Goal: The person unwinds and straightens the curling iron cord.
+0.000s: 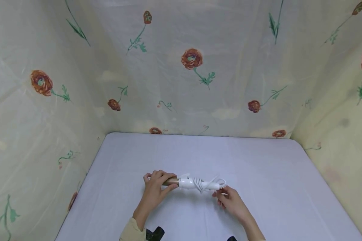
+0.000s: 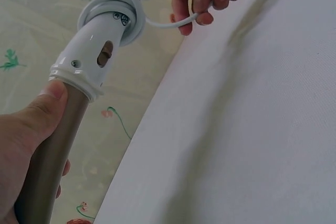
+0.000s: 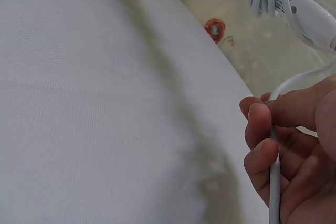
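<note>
A curling iron (image 1: 186, 183) with a white handle and a bronze barrel (image 2: 59, 140) is held level above the table in the head view. My left hand (image 1: 154, 190) grips the barrel, its thumb close to where the white handle (image 2: 79, 45) begins. White cord (image 1: 198, 184) is wound in several loops around that handle. Near the handle's tail end, my right hand (image 1: 231, 201) pinches a loose length of the cord; the right wrist view shows this cord length (image 3: 274, 179) running between thumb and curled fingers (image 3: 258, 124).
Under the hands lies a table with a white cover (image 1: 259, 164). Flower-printed cloth (image 1: 229, 73) hangs along its back and both sides. Black pieces (image 1: 155, 233) show near the wrists at the bottom of the head view.
</note>
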Action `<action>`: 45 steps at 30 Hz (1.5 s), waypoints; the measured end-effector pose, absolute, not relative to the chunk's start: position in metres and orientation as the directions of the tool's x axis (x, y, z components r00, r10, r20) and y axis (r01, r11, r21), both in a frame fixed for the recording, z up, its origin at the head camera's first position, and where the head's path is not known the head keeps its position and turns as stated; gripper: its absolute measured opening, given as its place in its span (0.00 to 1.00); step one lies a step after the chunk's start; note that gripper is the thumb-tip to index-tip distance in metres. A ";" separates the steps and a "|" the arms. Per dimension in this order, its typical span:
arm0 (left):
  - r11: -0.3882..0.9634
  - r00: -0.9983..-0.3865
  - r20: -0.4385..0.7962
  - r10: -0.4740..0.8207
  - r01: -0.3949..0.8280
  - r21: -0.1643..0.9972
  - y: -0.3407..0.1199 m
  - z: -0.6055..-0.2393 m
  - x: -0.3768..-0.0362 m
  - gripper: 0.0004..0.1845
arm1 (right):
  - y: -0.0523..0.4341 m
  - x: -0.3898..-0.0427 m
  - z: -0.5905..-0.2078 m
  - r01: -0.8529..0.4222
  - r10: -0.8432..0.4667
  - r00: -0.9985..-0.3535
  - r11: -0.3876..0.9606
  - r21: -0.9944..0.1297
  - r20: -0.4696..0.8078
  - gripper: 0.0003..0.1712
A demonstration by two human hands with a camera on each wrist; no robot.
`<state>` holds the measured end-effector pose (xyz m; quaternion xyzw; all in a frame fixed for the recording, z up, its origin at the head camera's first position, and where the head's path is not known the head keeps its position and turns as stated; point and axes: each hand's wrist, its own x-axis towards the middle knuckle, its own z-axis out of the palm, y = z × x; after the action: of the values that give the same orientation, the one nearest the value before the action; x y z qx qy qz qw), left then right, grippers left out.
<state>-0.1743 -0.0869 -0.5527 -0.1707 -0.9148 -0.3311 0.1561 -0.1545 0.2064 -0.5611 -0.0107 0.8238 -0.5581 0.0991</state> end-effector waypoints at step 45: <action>0.740 -0.904 0.385 0.186 0.386 0.551 -0.086 -0.555 -0.172 0.19 | 0.224 -0.154 -0.536 -0.033 0.029 -0.999 0.366 -0.930 0.046 0.11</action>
<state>-0.1715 -0.0861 -0.5548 -0.1555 -0.9198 -0.3257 0.1541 -0.1535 0.2240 -0.5363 -0.0010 0.8259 -0.5631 -0.0274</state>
